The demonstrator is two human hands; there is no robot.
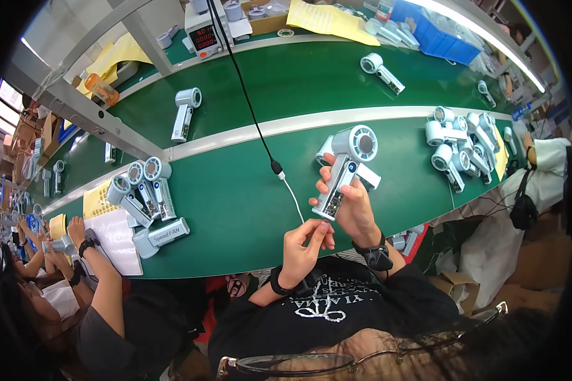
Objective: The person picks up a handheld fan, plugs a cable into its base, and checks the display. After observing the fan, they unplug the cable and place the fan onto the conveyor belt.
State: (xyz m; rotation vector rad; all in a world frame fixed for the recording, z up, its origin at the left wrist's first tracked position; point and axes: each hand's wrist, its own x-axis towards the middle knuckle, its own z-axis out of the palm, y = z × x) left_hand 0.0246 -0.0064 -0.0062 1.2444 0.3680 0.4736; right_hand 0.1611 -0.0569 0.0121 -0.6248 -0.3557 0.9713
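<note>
My right hand (353,206) grips a white handheld fan (345,167) by its handle, round head up and away from me, over the green bench (235,203). My left hand (302,244) pinches the plug end of a white cable (292,197) just below the base of the fan's handle. That cable joins a black lead (245,95) running up to the back of the bench. Another white fan (368,176) lies on the bench behind the one I hold.
A cluster of white fans (461,143) lies at the right, another group (143,193) at the left beside white and yellow sheets (114,238). Single fans (185,111) (381,70) sit on the far belt. A power supply (203,35) stands at the back. A co-worker's hands (76,238) work at the left.
</note>
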